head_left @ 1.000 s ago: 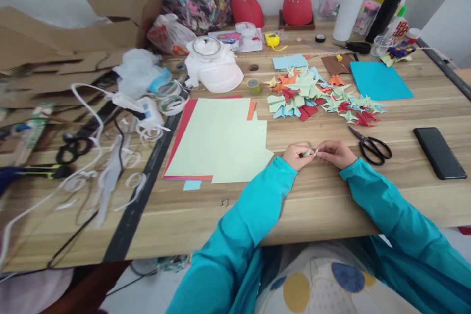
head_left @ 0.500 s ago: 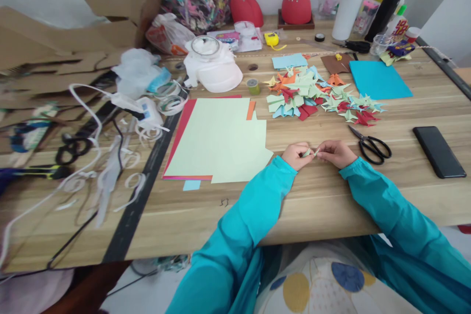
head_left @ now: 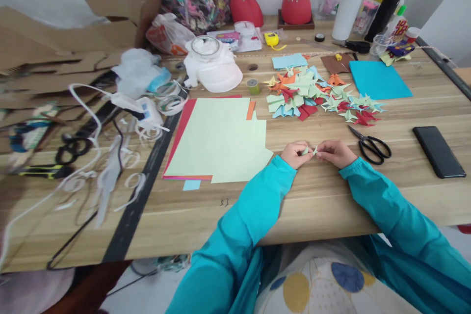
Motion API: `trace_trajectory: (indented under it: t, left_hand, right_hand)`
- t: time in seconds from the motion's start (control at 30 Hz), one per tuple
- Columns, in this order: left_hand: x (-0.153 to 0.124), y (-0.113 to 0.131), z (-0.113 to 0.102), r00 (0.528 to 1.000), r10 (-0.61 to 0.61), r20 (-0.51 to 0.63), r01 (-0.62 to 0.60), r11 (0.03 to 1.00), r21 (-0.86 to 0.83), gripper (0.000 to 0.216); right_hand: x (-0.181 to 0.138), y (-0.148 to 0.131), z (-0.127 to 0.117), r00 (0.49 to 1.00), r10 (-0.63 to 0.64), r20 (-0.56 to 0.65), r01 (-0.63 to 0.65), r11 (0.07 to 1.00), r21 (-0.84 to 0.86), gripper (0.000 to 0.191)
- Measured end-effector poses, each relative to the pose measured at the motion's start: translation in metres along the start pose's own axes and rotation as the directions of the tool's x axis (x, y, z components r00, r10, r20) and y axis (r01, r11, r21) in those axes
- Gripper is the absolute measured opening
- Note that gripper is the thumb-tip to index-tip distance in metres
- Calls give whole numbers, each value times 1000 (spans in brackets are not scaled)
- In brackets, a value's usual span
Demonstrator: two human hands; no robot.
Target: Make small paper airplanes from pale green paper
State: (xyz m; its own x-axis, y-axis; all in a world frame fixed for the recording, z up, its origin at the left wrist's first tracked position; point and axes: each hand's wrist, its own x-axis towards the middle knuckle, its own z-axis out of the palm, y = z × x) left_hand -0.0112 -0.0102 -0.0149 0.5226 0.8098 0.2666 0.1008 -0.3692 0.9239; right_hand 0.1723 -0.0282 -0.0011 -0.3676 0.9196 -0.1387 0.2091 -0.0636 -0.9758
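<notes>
The left hand and the right hand are pinching a tiny green folded paper between closed fingertips, just above the near middle of the worktop. Black scissors are lying just right. A big green sheet is lying left. The little paper could tear or fold crooked if the fingers are squeezing too hard.

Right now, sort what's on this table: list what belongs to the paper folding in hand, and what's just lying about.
In hand or part of it:
- small folded green paper piece, pinched between left hand and right hand
- pile of folded paper shapes
- light green sheets
- scissors

Lying about:
- black phone
- paper towel roll
- white cords
- cardboard
</notes>
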Motion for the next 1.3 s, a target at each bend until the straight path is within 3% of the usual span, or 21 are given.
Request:
trace_trajectory:
  t: [0.57, 0.7, 0.87, 0.93, 1.0, 1.13, 1.3]
  left_hand:
    - [0, 3, -3, 994, -106, -32, 104, 992, -69, 25]
    - [-1, 3, -1, 999, -2, -37, 2, 1000, 12, 22]
    - [-2, 5, 3, 994, 110, -22, -108, 991, 82, 24]
    - [-2, 6, 5, 996, 66, -54, -64, 997, 45, 26]
    - [-2, 5, 6, 993, -59, -103, 51, 996, -80, 31]
    - [-2, -2, 9, 934, -323, -150, 251, 896, -366, 58]
    - [0, -6, 6, 924, -360, -130, 269, 853, -448, 51]
  right_hand:
    - [-1, -3, -7, 1000, 9, -1, -9, 989, 147, 33]
    - [-3, -8, -5, 1000, 1, 5, -2, 983, 183, 36]
    - [-3, -8, 3, 997, -49, -65, 53, 996, 70, 32]
    - [-3, -7, 4, 993, -69, -97, 73, 996, 40, 33]
    - [-3, -6, 4, 981, -106, -162, 110, 994, 19, 33]
    - [-4, -6, 4, 935, -206, -288, 204, 978, -36, 27]
    - [-5, -11, 6, 944, -181, -277, 186, 982, -6, 29]
